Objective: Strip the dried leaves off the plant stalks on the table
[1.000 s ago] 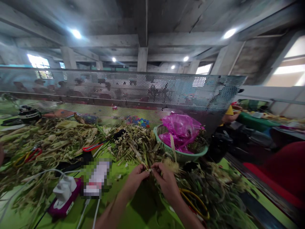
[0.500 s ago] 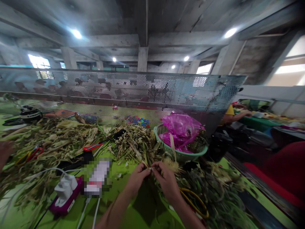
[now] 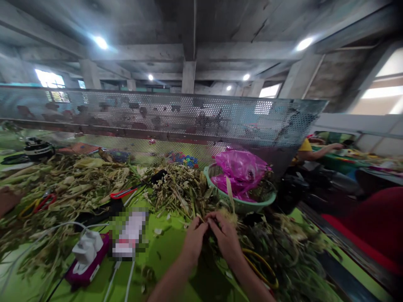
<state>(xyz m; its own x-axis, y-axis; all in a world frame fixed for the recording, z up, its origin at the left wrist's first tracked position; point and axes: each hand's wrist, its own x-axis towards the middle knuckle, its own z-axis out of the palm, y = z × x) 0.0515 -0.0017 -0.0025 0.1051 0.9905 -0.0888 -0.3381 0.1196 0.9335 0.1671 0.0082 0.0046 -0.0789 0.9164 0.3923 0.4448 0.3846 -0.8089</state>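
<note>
My left hand [image 3: 194, 238] and my right hand [image 3: 223, 233] meet over the green tabletop [image 3: 170, 251], fingertips nearly touching. Both have thumb and fingers pinched together around a bit of dry plant material, largely hidden by the fingers; leafy strands hang below them. Just beyond my hands lies a heap of dried stalks and leaves [image 3: 176, 188]. Behind my right hand sits a pale green basket [image 3: 256, 206] with a pink plastic bag [image 3: 241, 167] in it. A yellow-handled tool [image 3: 261, 268] rests right of my right forearm.
A phone [image 3: 129, 235], a purple power strip [image 3: 85, 272] with white plugs, a red cutter [image 3: 124, 193] and scissors [image 3: 45, 201] lie to the left. Another person's hand [image 3: 9, 200] shows at the left edge. A perforated metal screen [image 3: 157, 113] stands behind; a red chair [image 3: 374, 230] is at right.
Both my hands have shifted slightly right, staying close together. The other person's hand at the left edge and the distant person's arm at the right have moved a little.
</note>
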